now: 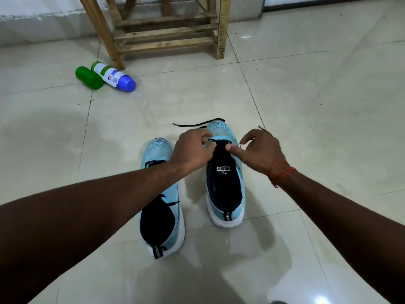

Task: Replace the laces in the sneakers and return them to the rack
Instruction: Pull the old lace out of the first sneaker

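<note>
Sneakers side by side on floor tiles (306, 84): left sneaker (157, 150), right sneaker (225, 213). Left hand (192, 150) pinches black lace (197, 125) at right sneaker's front eyelets; right hand (260, 150) curls fingers round the other end, thumb straight on tongue (221, 160). Slack lies past the toe; wooden rack (171, 34) stands well beyond

A: Your left forearm (109, 205) hides the left sneaker (156, 150) at midfoot.
B: Your left hand (192, 150) and right hand (260, 150) cover the right sneaker (225, 187) eyelets; the lace (197, 125) vanishes under both. Rack (166, 34) top's cut off, bottle (114, 76) label unreadable.
</note>
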